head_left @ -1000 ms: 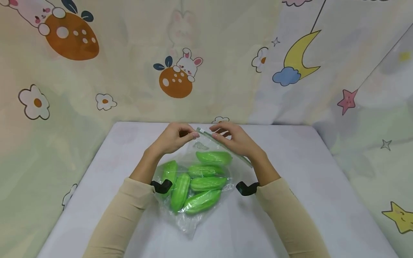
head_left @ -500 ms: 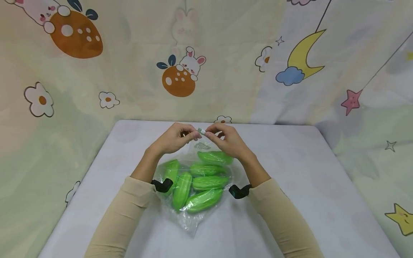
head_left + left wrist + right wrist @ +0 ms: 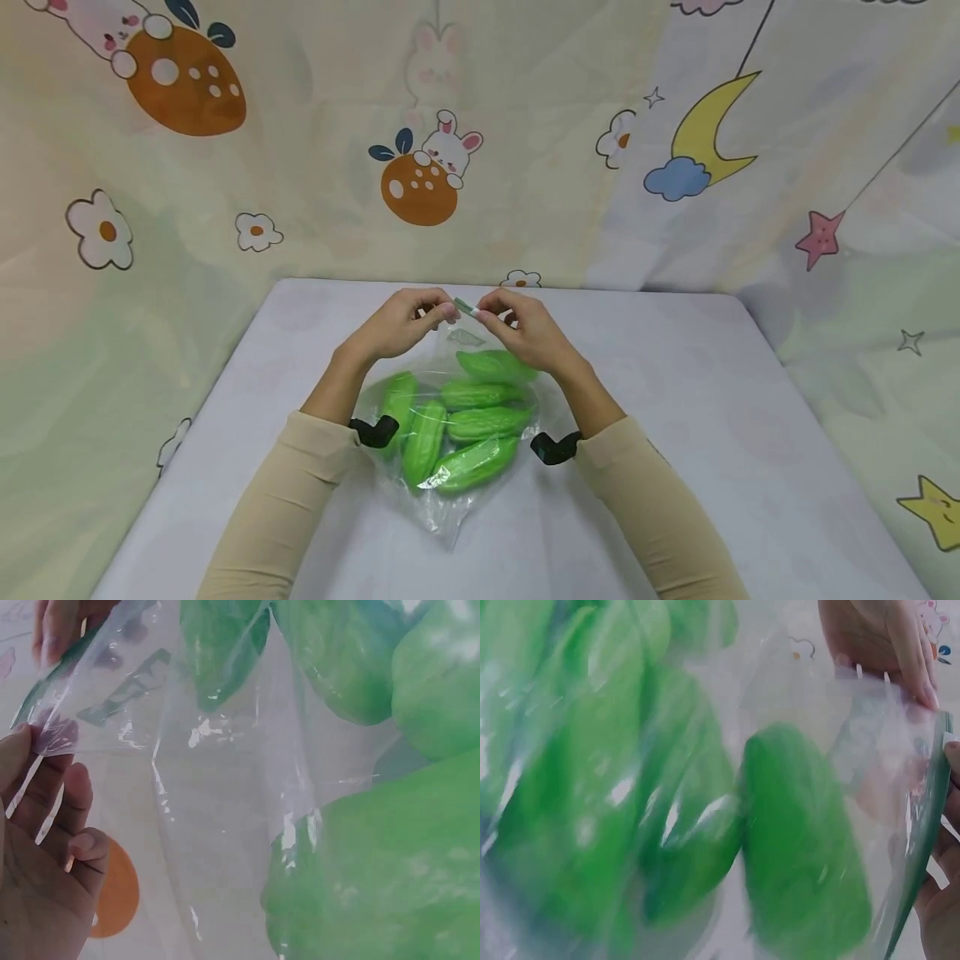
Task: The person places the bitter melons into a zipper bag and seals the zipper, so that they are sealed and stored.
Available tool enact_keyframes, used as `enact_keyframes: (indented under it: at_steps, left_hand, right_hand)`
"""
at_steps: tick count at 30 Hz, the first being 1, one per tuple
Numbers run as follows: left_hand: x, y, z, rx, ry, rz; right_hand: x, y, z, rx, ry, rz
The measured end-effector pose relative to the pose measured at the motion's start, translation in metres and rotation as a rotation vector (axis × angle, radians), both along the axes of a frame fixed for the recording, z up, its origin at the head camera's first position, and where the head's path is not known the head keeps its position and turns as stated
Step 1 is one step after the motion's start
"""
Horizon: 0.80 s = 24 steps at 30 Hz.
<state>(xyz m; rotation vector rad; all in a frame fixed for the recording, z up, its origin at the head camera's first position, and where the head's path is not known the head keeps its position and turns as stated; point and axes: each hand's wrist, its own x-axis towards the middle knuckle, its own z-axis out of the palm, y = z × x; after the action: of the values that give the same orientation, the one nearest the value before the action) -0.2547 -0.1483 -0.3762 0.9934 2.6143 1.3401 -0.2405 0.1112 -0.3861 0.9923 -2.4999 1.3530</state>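
A clear zip bag stands or leans above the white table, with several plump green cucumber-like vegetables inside. Along its upper edge runs a green zip strip with a small white slider. My left hand pinches the bag's top corner between thumb and fingers; its other fingers are loosely bent in the left wrist view. Thumb and forefinger of my right hand pinch the zip at the white slider, just right of the left hand. The right hand and forearm hide the rest of the strip in the head view.
The white table stretches out on both sides of the bag. Behind it hangs a printed cloth with rabbits, flowers and stars. A black wrist mount is on the right wrist, another on the left.
My right hand has come left to the zip and taken hold at the slider. Since then a short gap has opened between the hands, with more green strip showing.
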Motion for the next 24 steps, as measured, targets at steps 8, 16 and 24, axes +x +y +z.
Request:
enact_keyframes:
  at_steps: [8,16,24]
  left_hand:
    - [-0.011,-0.042,-0.016,0.072,0.008,0.128]
    - [-0.019,-0.067,-0.021,0.096,0.016,0.226]
    - [-0.029,-0.043,-0.024,0.082,-0.013,0.257]
  right_hand:
    - [0.007,0.044,-0.02,0.137,-0.063,-0.05]
    - [0.018,0.096,-0.02,0.24,-0.077,-0.095]
    - [0.026,0.113,-0.024,0.246,-0.089,-0.123]
